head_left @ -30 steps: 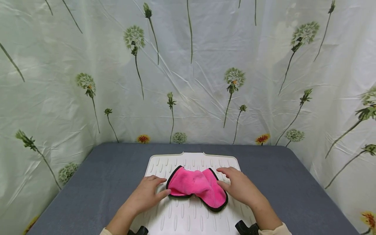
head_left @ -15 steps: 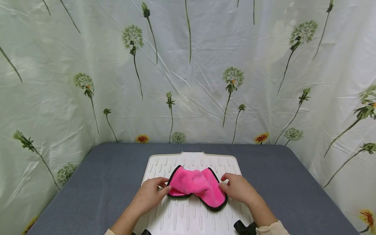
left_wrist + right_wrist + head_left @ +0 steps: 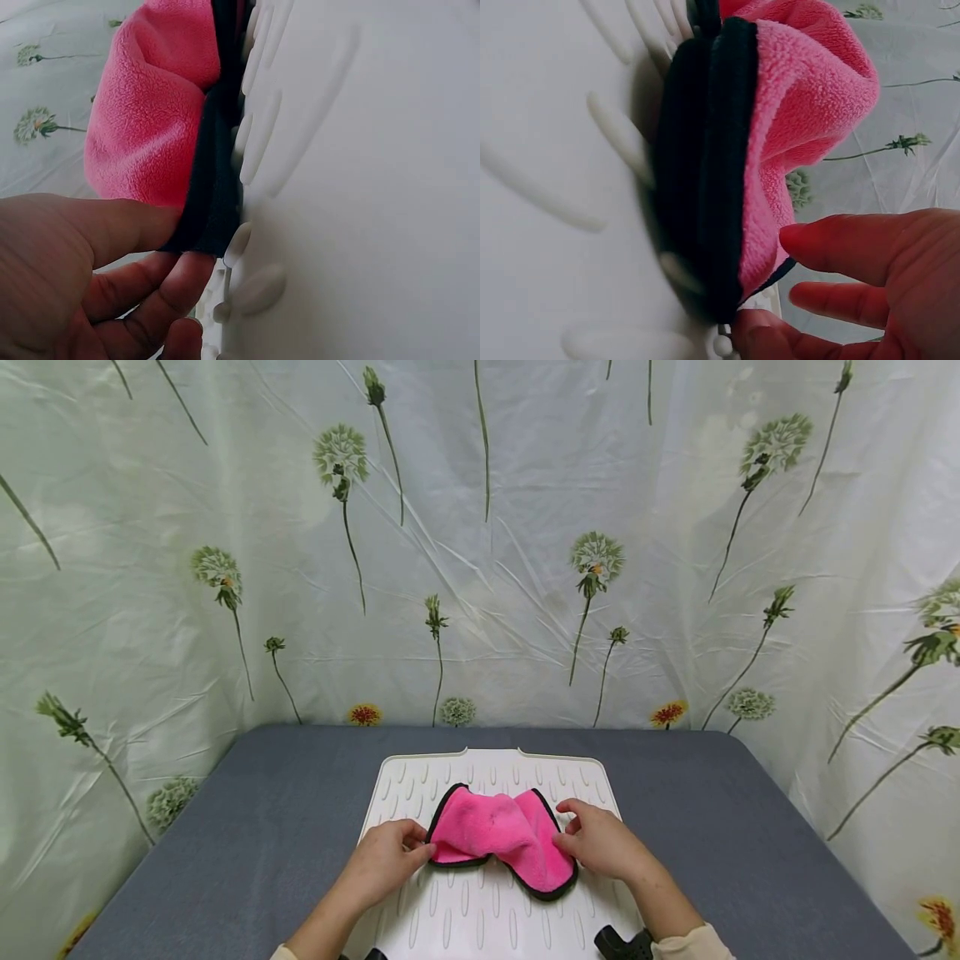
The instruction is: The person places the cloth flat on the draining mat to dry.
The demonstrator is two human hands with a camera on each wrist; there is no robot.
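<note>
A pink plush cleaning cloth (image 3: 501, 831) with black edging lies crumpled on a white ribbed plastic board (image 3: 480, 935). My left hand (image 3: 381, 862) is at its left end; in the left wrist view the thumb and fingers (image 3: 185, 289) pinch the black edging (image 3: 214, 176). On the other side is my right hand (image 3: 606, 842). Its thumb touches the pink pile (image 3: 810, 82) near the right edge, and the fingers are spread apart from the thumb, one fingertip right at the corner of the black edging (image 3: 731, 165) in the right wrist view.
The board stands on a dark grey tabletop (image 3: 262, 827), its long axis running away from me. Behind and around hangs a white curtain (image 3: 495, 610) printed with dandelions. A black wrist device (image 3: 624, 943) sits by the right forearm.
Both hands have come closer to the cloth. The left fingers have closed on its edge, and the right thumb has come onto the pile. The cloth's right edge has shifted slightly inward.
</note>
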